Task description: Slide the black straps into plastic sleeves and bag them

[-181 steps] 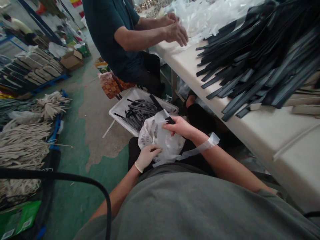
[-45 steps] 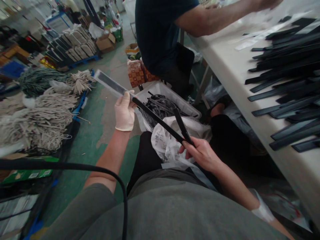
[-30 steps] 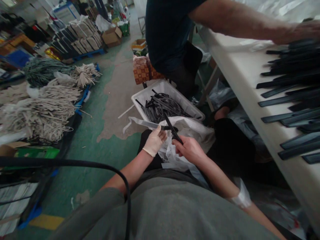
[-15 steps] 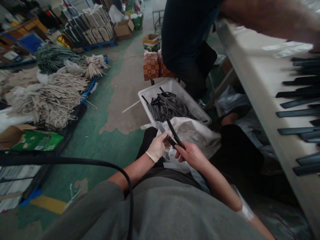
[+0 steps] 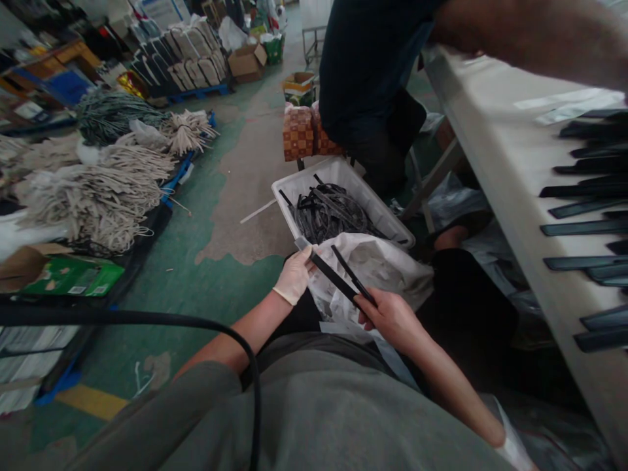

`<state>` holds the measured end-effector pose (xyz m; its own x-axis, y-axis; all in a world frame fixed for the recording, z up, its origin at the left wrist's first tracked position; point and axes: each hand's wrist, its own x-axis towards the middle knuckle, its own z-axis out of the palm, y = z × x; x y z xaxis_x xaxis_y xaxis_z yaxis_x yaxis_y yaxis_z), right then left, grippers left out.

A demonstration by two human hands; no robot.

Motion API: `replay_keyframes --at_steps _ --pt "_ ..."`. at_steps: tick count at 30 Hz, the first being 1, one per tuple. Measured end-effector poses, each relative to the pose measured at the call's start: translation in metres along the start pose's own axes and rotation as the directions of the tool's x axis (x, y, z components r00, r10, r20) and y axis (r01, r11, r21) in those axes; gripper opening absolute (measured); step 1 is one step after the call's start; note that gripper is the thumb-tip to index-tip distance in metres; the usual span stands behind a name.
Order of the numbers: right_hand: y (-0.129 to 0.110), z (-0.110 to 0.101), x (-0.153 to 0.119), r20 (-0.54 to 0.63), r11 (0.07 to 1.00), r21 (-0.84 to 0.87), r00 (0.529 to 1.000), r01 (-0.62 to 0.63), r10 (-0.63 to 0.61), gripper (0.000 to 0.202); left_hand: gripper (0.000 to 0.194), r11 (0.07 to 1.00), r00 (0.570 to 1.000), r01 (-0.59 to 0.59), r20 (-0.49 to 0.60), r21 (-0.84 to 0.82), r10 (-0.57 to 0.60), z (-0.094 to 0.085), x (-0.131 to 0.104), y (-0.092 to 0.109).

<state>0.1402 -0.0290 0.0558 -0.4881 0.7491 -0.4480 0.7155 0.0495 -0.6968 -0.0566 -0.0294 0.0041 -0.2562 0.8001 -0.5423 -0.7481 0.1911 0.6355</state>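
My left hand [image 5: 293, 276], in a pale glove, is closed at the far end of a flat black strip [image 5: 334, 276]. A short translucent piece [image 5: 301, 243] sticks out past its fingertips; whether it is joined to the strip I cannot tell. My right hand [image 5: 394, 318], bare, is closed around the strip's near end. The same hand also grips a thinner black strip [image 5: 349, 267] that angles up beside the first. Beneath both hands a crumpled white bag [image 5: 387, 261] lies over my lap.
Beyond my knees stands a white plastic bin [image 5: 281, 190] holding tangled black strips [image 5: 331, 212]. At right, a table [image 5: 510, 150] carries rows of black strips [image 5: 579, 227]. A co-worker's leg [image 5: 366, 72] is close ahead. Bundled cords [image 5: 112, 190] lie on the left. A black cable [image 5: 196, 320] crosses in front.
My hands have moved apart: the left up and leftward, the right slightly down and rightward. More of the flat black strip now shows between them.
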Motion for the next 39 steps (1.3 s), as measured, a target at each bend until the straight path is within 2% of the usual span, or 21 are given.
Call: replay_keyframes --at_steps 2,5,8,10,14,16,20,22,24,26,28,31,33,35,36,38,39 --pt "0.000 0.002 0.000 -0.040 0.999 -0.028 0.998 -0.039 0.038 0.035 0.025 0.998 0.998 0.054 0.035 0.024 -0.055 -0.003 -0.001 -0.004" --pt "-0.008 0.003 0.009 -0.088 0.999 -0.028 0.995 -0.046 0.043 0.034 0.031 0.985 0.978 0.146 0.138 0.090 -0.158 0.001 -0.015 -0.029" --pt "-0.011 0.001 0.015 -0.099 1.000 -0.017 0.995 -0.019 0.017 0.035 0.030 0.977 0.967 0.168 0.171 0.132 -0.190 0.007 -0.027 -0.046" --pt "-0.008 -0.001 0.013 -0.097 1.000 0.019 0.995 -0.004 0.006 0.035 0.027 0.974 0.968 0.177 0.156 0.138 -0.198 0.008 -0.027 -0.043" --pt "0.006 -0.002 -0.005 -0.060 0.981 0.190 0.998 0.031 -0.020 0.027 0.018 0.979 0.980 0.181 0.070 0.096 -0.188 0.008 -0.014 -0.020" --pt "0.009 0.000 -0.012 -0.100 0.968 0.245 0.995 0.045 -0.021 0.026 0.014 0.977 0.979 0.200 0.029 0.066 -0.203 0.008 -0.010 -0.012" --pt "0.004 0.003 -0.011 -0.204 0.982 0.176 0.978 0.072 -0.035 0.036 0.015 0.945 0.947 0.307 0.057 0.115 -0.315 0.009 -0.014 -0.020" --pt "0.003 0.004 -0.005 -0.233 0.970 0.211 0.970 0.123 -0.072 0.037 0.016 0.927 0.927 0.349 0.093 0.140 -0.363 0.011 -0.019 -0.027" --pt "0.008 0.004 0.001 -0.314 0.927 0.333 0.947 0.175 -0.066 0.040 0.015 0.915 0.912 0.380 0.111 0.133 -0.395 0.012 -0.021 -0.028" --pt "0.018 0.002 0.006 -0.425 0.879 0.417 0.904 0.232 -0.037 0.042 0.014 0.915 0.911 0.385 0.110 0.124 -0.398 0.012 -0.021 -0.022" --pt "0.026 0.001 0.010 -0.506 0.863 0.376 0.855 0.338 -0.114 0.037 0.015 0.912 0.909 0.384 0.115 0.142 -0.401 0.011 -0.019 -0.015" --pt "0.030 0.005 0.016 -0.442 0.847 0.181 0.811 0.499 -0.383 0.031 0.011 0.905 0.899 0.396 0.135 0.157 -0.417 0.009 -0.021 -0.013" --pt "0.027 0.010 0.019 -0.370 0.847 0.100 0.810 0.522 -0.456 0.035 0.007 0.911 0.899 0.390 0.160 0.134 -0.408 0.009 -0.026 -0.019" --pt "0.021 0.013 0.019 -0.364 0.854 0.084 0.813 0.514 -0.454 0.034 0.007 0.914 0.893 0.393 0.195 0.102 -0.406 0.008 -0.029 -0.027" --pt "0.017 0.012 0.017 -0.380 0.855 0.104 0.815 0.507 -0.437 0.030 0.011 0.901 0.875 0.423 0.216 0.095 -0.433 0.007 -0.029 -0.030" --pt "0.012 0.006 0.009 -0.404 0.849 0.206 0.833 0.486 -0.379 0.019 0.024 0.863 0.827 0.498 0.253 0.085 -0.502 0.004 -0.020 -0.031" --pt "0.010 0.000 0.003 -0.395 0.835 0.287 0.852 0.471 -0.344 0.015 0.032 0.853 0.816 0.518 0.257 0.071 -0.517 0.002 -0.011 -0.028"
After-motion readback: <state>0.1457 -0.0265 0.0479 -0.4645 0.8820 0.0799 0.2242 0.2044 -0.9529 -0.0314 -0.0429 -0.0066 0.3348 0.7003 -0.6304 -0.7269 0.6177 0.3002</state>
